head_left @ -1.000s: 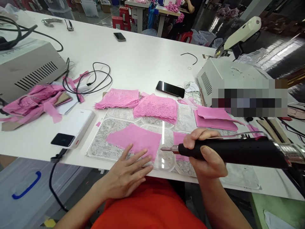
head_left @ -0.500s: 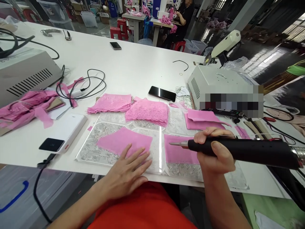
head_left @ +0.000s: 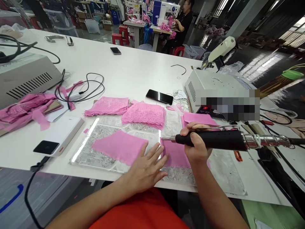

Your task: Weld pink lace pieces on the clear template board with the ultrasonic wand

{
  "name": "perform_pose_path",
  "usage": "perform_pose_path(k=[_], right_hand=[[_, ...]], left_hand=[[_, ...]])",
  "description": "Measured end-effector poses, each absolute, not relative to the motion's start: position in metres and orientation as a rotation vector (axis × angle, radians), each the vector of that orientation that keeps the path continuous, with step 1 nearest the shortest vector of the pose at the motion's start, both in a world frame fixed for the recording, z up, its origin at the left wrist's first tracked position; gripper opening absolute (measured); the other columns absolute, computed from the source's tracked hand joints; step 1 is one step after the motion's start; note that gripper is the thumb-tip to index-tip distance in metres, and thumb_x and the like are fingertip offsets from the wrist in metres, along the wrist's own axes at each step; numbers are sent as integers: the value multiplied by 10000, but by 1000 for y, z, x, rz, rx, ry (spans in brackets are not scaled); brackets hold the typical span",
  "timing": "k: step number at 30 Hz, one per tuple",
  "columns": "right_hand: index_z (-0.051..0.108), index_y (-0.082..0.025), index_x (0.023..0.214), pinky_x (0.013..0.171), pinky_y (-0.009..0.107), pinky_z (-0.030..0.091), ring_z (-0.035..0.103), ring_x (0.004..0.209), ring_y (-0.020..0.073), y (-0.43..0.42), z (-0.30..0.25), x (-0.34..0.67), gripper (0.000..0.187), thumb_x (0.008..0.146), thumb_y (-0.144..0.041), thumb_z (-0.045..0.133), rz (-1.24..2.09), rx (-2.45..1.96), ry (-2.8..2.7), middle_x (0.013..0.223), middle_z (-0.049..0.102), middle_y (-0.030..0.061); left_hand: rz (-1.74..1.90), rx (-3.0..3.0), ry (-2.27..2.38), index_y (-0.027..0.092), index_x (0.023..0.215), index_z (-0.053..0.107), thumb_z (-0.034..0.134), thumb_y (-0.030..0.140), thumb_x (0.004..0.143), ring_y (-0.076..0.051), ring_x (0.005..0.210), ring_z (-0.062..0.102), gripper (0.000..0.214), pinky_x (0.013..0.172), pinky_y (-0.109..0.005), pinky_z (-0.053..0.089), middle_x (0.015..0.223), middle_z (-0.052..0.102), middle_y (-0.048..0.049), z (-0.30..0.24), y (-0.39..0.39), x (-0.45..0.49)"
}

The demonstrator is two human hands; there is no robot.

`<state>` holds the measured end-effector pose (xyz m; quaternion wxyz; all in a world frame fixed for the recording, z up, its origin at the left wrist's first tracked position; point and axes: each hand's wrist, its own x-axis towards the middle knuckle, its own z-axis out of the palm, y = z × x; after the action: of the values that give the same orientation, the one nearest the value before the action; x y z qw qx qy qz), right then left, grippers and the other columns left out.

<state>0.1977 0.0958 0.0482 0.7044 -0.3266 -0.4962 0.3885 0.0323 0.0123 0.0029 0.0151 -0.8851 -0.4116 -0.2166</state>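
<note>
My right hand [head_left: 197, 143] is wrapped round a black handheld tool [head_left: 214, 140] with a thin metal tip and a cable at its rear. The tip points left, at the upper left corner of a pink fabric piece [head_left: 175, 156]. Flat and with fingers spread, my left hand [head_left: 147, 167] lies between that piece and another pink fabric panel [head_left: 120, 146], its fingertips at the right piece's left edge. Both pieces rest on a grey marbled board [head_left: 100, 159] with a clear edge. My right hand partly covers more folded pink fabric [head_left: 200, 118].
Two stacks of pink lace pieces [head_left: 144, 114] lie behind the board, near a phone [head_left: 159, 97]. Grey boxes stand at right [head_left: 202, 82] and left [head_left: 28, 76]. A white power bank [head_left: 69, 130] and black cables lie at left. Across the table a person [head_left: 183, 25] sits at a sewing machine.
My left hand has moved right, off the left fabric panel to the edge of the right piece. My right hand has brought the tool leftward, its tip now at that piece's corner.
</note>
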Motion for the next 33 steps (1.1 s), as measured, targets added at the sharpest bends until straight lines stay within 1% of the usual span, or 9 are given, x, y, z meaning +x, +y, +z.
perform_pose_path(k=[3,7,11,15,19,23,33], right_hand=[[552,-222,856,628,310,489,553,616,101,97,47,198,119,747,-224,602,890,-701,-1097,867,561,-13],[566,-218,841,632,310,478,549,600,97,98,47,199,123,724,-204,599,873,-668,-1081,851,561,-16],[565,-219,841,644,313,477,549,605,95,97,47,200,128,717,-203,595,894,-679,-1070,859,551,-15],[559,-223,850,643,311,480,543,610,90,98,47,200,129,724,-204,583,908,-678,-1053,878,544,-13],[558,-217,831,623,309,475,530,587,85,99,48,204,127,707,-206,585,864,-673,-1018,858,543,-15],[560,-222,837,624,314,479,540,594,90,99,46,205,130,710,-220,588,873,-689,-1004,865,546,-15],[569,-226,863,639,305,471,563,616,92,101,40,200,132,739,-222,614,909,-617,-1041,885,554,-7]], left_hand=[[-644,-2764,-1296,192,1283,543,453,478,969,-305,1322,445,434,1122,-554,252,1366,552,-111,3,12,32],[-659,-2761,-1296,192,1285,541,451,478,970,-302,1333,428,434,1126,-552,240,1369,547,-111,3,11,32],[-641,-2764,-1321,196,1302,531,447,494,965,-321,1354,397,457,1112,-569,247,1410,502,-133,4,13,34],[-628,-2748,-1367,197,1321,516,438,557,947,-338,1377,360,524,1104,-593,241,1427,478,-154,3,17,37],[-569,-2730,-1396,231,1348,496,412,615,932,-353,1392,334,573,1087,-606,254,1452,447,-158,4,20,38],[-555,-2709,-1411,257,1355,497,421,614,929,-353,1387,344,561,1099,-591,238,1438,467,-142,5,21,38],[-578,-2700,-1402,243,1320,530,452,614,915,-353,1387,340,554,1111,-576,214,1429,474,-150,3,21,38]])
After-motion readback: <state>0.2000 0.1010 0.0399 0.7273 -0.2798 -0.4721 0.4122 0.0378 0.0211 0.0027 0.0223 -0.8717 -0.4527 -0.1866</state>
